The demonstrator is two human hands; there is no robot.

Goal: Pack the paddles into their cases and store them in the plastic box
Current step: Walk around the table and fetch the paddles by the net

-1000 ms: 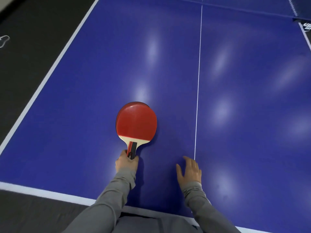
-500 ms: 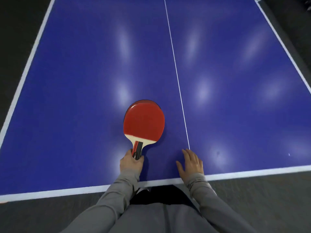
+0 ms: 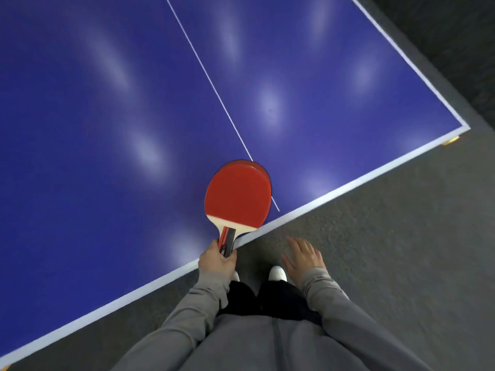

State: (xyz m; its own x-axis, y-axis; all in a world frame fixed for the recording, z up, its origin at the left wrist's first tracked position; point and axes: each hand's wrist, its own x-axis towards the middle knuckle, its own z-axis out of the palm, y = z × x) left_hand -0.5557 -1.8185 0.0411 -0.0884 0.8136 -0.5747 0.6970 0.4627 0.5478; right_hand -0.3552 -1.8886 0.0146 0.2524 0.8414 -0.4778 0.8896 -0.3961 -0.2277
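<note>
Blue table [image 3: 112, 108] fills most of the head view, white edge line running diagonally, thin white centre line ending near the near edge. Grey carpet floor [image 3: 401, 250] takes the lower right. Person in grey sleeves and dark trousers stands right at the table edge, white shoes [image 3: 277, 273] visible below. Paddle [image 3: 238, 195]: red rubber face up, blade over the table near the centre line's end, pale wood neck and red/black handle reaching the table edge. Looks like two blades stacked, a dark rim shows behind the top of the red one, can't confirm. Left hand [image 3: 217, 263] is wrapped around the handle end, firm fist grip. Right hand [image 3: 302, 257] is off the table over the floor, fingers spread and relaxed, holding nothing. No case and no plastic box in frame, so packing hasn't started; my read is this is the pick-up/carry step. Risks: grip sits low on the handle, so the blade has leverage and could swing or clip the table edge. If it is two paddles, a one-handed hold on the handles could let one slide out and drop to the floor. Free hand should support the blade.
</note>
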